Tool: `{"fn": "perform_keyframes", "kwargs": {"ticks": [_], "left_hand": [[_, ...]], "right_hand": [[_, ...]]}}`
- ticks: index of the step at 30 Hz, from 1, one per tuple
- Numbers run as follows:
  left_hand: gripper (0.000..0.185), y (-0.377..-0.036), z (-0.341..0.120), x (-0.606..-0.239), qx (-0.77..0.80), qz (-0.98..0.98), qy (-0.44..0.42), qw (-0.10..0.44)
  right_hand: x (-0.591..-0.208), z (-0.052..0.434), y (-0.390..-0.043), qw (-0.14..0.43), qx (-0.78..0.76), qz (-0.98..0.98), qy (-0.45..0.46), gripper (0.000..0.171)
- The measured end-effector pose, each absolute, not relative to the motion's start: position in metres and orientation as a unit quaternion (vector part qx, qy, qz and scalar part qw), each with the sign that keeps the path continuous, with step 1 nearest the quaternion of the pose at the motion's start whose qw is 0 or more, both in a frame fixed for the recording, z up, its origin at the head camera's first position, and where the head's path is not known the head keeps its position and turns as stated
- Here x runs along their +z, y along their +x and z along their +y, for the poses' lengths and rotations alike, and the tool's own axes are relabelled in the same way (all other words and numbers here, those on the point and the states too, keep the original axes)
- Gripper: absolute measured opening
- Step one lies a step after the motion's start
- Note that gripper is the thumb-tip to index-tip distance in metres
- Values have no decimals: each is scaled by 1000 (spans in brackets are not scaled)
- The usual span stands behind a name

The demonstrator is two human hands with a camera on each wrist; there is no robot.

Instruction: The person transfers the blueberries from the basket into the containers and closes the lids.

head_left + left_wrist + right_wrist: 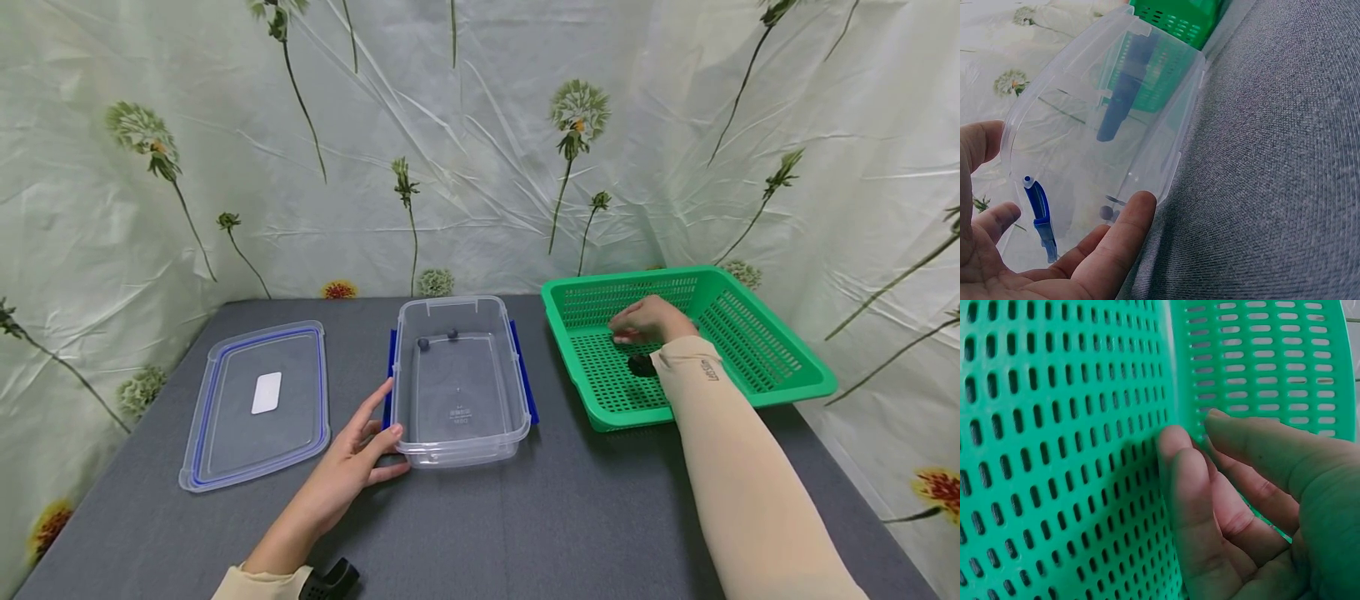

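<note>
The left hand [351,460] rests against the near left corner of a clear plastic box [465,448], its fingers spread and fairly straight, the thumb at the rim. Beyond those fingertips, toward the far end of the box, two small dark balls [423,344] lie on its floor. A blue clip [525,379] sticks out on the box side away from these fingers. Left of them, a clear lid [251,446] with a white label [266,392] lies flat on the grey table [585,517]. The right hand [654,321] reaches inside a green basket [813,381], fingers bent downward near its slotted wall; whether they pinch anything, I cannot tell.
</note>
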State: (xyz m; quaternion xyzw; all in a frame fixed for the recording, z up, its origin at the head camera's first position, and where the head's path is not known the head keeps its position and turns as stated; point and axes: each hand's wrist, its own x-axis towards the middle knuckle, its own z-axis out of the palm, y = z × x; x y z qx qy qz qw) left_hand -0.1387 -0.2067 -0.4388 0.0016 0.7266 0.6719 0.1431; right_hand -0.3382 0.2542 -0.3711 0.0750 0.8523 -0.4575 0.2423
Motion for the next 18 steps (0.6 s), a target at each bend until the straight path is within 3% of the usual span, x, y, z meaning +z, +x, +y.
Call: {"fn": "perform_keyframes", "kwargs": {"ticks": [18], "left_hand": [[69,-138,-207,-438,669,730,2,142]], "right_hand": [[-374,260,-335,243,-445,856,97,36]]}}
